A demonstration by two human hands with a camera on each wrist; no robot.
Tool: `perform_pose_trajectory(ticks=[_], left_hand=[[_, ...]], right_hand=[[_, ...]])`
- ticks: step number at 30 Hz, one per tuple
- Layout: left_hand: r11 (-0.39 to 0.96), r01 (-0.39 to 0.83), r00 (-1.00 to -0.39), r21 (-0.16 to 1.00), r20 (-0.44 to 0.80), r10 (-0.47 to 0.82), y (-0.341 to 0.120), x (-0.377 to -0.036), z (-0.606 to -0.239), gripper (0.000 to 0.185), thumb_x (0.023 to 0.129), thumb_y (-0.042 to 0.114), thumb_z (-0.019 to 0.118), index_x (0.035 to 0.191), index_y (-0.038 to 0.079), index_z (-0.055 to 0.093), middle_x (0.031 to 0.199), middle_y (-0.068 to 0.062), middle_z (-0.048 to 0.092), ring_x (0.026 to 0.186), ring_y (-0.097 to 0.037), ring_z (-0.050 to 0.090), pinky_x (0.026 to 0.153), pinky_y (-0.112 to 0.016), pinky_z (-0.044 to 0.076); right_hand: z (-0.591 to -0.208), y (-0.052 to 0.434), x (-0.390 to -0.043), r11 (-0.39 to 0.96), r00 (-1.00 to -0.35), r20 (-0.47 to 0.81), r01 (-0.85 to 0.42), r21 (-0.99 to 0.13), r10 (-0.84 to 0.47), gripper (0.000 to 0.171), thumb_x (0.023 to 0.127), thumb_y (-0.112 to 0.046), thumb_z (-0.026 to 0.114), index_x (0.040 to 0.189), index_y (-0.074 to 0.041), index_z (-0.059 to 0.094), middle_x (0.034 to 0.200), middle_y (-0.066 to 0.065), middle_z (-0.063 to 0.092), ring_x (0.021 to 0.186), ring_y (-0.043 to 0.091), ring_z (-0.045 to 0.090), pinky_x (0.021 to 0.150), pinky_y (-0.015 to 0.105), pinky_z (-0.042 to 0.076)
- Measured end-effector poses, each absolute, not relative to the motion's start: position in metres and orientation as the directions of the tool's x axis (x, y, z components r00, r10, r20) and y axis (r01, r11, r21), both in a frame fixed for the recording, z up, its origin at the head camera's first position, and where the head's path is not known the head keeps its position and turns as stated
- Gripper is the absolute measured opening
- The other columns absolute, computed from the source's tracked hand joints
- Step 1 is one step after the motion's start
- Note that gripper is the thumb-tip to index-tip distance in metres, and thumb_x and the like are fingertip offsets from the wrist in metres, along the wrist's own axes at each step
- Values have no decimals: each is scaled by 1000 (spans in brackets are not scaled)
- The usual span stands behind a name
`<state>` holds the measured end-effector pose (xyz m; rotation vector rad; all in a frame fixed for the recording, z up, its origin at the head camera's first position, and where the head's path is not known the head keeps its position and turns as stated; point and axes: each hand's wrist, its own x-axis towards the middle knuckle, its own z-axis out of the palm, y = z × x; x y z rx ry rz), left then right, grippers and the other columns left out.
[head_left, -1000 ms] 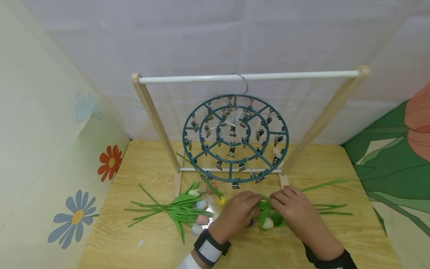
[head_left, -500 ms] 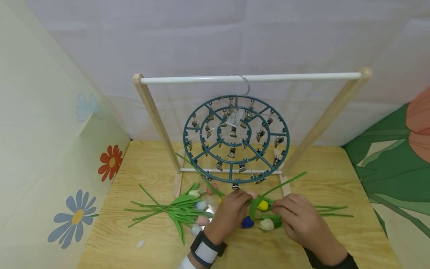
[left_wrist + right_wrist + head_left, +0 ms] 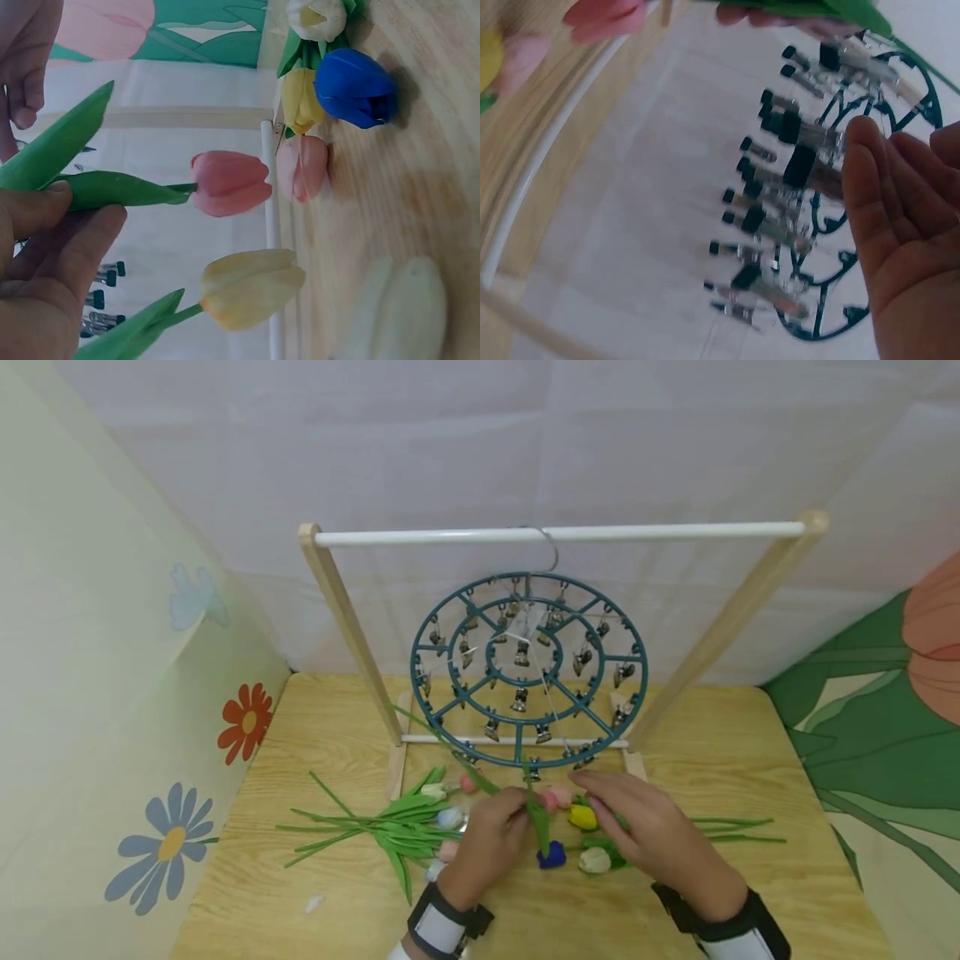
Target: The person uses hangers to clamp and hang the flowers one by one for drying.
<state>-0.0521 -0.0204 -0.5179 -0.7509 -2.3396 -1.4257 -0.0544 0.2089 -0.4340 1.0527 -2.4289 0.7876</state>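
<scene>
In the left wrist view, my left hand (image 3: 56,247) pinches a pink tulip (image 3: 229,184) by its leafy stem, bloom pointing down. In the head view, that hand (image 3: 491,835) is below the front of a round teal clip hanger (image 3: 518,731). My right hand (image 3: 645,827) is to the right, fingertips near the hanger's front lower clips. In the right wrist view, its fingers (image 3: 866,165) are extended with nothing held, and the metal clips (image 3: 810,135) appear beside them. A pale yellow tulip (image 3: 251,289) hangs bloom-down close to the left hand; its attachment is hidden.
The hanger hangs from a white rod (image 3: 450,537) on a wooden stand (image 3: 352,635). Several tulips (image 3: 405,827) lie bunched at left. Blue (image 3: 552,855), yellow (image 3: 582,817) and white (image 3: 595,860) tulips lie by the right hand on the wooden table (image 3: 315,735).
The tulip's stem has swung from pointing right to upright under the hanger. My right hand has let go of it and moved up and left toward the clips; the left shifted slightly left.
</scene>
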Motion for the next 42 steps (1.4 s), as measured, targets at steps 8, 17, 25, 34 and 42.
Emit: perform_pose_trajectory(ticks=[8, 17, 25, 34, 42], left_hand=[[291, 550, -835, 783, 510, 207, -30, -50, -533, 24, 89, -11, 66, 104, 5, 73, 103, -9, 78, 98, -20, 76, 83, -16, 60], [298, 529, -848, 795, 512, 140, -32, -54, -540, 28, 82, -16, 69, 102, 3, 74, 99, -11, 79, 89, -20, 77, 76, -17, 61], [214, 488, -872, 846, 484, 74, -29, -58, -542, 32, 81, -19, 67, 102, 3, 73, 97, -12, 79, 78, -14, 72, 64, -17, 58], [131, 377, -926, 917, 377, 26, -27, -58, -538, 30, 83, -20, 66, 104, 1, 73, 101, -13, 79, 88, -19, 76, 73, -23, 64], [125, 377, -926, 918, 377, 25, -25, -59, -534, 28, 85, -18, 67, 109, -4, 71, 106, -21, 77, 96, -34, 77, 80, -28, 65]], right_hand=[[-447, 172, -64, 494, -708, 469, -705, -509, -528, 42, 95, -16, 75, 133, -4, 62, 89, -8, 64, 77, 1, 61, 68, 12, 54], [-445, 148, -84, 518, -720, 534, -692, -503, -443, 46, 84, -21, 86, 122, -3, 68, 98, 3, 69, 73, 5, 59, 61, 12, 50], [-446, 141, -88, 433, -753, 532, -658, -616, -387, 34, 77, 3, 86, 103, -1, 65, 102, 10, 71, 77, 13, 74, 66, 12, 59], [-450, 142, -86, 215, -825, 472, -545, -810, -311, 33, 79, 15, 79, 106, 0, 68, 100, 17, 72, 72, 7, 70, 53, 23, 60], [-450, 140, -87, 121, -844, 463, -507, -853, -271, 27, 80, 17, 77, 101, 1, 71, 86, 16, 73, 58, 12, 66, 48, 21, 55]])
